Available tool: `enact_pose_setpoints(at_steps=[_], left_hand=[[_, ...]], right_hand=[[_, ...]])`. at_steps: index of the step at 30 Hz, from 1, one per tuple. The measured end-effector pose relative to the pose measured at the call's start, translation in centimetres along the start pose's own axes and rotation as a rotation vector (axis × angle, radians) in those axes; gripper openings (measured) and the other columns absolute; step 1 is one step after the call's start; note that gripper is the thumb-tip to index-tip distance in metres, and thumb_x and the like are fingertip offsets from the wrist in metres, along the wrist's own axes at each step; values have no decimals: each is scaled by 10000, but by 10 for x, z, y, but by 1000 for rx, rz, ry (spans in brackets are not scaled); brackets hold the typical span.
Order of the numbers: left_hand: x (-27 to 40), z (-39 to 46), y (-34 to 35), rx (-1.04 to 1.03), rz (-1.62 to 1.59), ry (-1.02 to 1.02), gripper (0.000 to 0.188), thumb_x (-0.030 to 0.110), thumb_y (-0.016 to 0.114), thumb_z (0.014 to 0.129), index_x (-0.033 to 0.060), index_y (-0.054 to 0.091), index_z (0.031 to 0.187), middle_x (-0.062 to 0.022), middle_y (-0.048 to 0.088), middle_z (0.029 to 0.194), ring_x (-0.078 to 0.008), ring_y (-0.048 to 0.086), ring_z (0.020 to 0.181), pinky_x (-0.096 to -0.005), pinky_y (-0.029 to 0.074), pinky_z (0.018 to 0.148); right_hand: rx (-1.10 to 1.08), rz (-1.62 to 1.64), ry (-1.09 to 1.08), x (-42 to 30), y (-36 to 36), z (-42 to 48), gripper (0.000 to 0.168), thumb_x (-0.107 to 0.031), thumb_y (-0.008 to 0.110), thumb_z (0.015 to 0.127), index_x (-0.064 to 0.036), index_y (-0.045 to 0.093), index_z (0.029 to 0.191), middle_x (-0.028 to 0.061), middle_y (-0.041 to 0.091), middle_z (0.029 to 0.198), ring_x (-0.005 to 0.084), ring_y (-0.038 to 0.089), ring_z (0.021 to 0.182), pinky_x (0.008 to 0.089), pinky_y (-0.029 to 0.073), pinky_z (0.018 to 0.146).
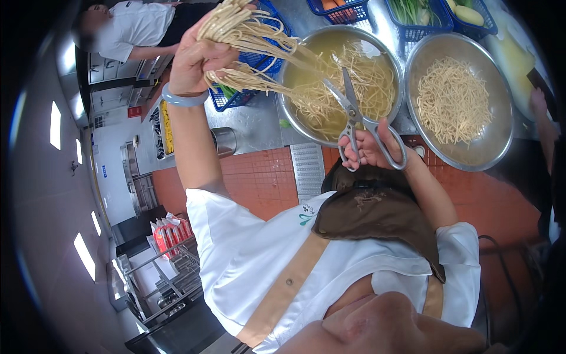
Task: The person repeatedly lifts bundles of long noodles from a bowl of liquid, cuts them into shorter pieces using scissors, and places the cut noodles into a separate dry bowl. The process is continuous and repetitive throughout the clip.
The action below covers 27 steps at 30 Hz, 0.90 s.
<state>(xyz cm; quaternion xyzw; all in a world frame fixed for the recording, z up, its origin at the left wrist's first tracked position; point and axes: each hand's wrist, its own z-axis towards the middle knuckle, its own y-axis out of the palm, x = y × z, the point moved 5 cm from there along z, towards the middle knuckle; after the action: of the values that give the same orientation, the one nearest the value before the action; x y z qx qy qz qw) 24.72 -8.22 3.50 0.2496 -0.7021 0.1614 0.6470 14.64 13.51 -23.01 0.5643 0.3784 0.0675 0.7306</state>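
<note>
My left hand (201, 64), with a pale bangle (185, 98) at its wrist, grips a thick bundle of pale noodle-like strands (241, 33). The bundle hangs to the right, its lower ends reaching into a steel bowl (295, 129) of yellowish liquid with more strands in it. My right hand (373, 146) has its thumb and fingers in the handles of metal scissors (351, 113). The scissor blades stand apart over the bowl, beside the hanging strands. To the right is a second steel bowl (464, 159), with a heap of short cut strands (455, 99) inside.
Blue plastic baskets hold carrots (331, 4), green vegetables (411, 12) and pale yellow vegetables (468, 15) along the steel worktop (258, 128). A steel container (224, 139) stands left. A person (137, 28) is at upper left; another person's hand (538, 104) shows at right.
</note>
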Motion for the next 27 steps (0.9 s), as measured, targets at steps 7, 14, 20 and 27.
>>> enact_pose_setpoints(at_steps=[7,14,20,27], left_hand=[[31,3,1,-2,137,73,597,-1,497,788,-154,361,1348,-85,552,847,-20,366,493,-192,399,477],[58,5,4,-140,118,87,411,-8,473,816,-135,472,1207,-35,471,676,-31,348,492,-195,352,485],[58,17,34,-158,104,110,462,-36,519,813,-94,458,1267,-86,557,846,-31,359,483,-192,328,442],[42,33,59,-206,-39,116,642,-113,553,737,-126,366,1351,-188,603,986,-25,343,457,-189,250,389]], right_hand=[[-79,16,-23,-8,6,6,1081,-915,292,720,-5,445,1284,48,554,941,191,560,905,337,436,902],[-101,150,-16,-2,4,2,1096,-921,275,721,3,467,1278,74,543,937,223,554,915,368,424,933],[-70,196,-71,-25,11,20,1163,-941,288,686,36,460,1292,87,548,928,249,579,896,441,400,1019],[120,174,-201,-48,15,14,1203,-963,307,642,57,465,1259,65,522,862,192,560,725,468,446,962]])
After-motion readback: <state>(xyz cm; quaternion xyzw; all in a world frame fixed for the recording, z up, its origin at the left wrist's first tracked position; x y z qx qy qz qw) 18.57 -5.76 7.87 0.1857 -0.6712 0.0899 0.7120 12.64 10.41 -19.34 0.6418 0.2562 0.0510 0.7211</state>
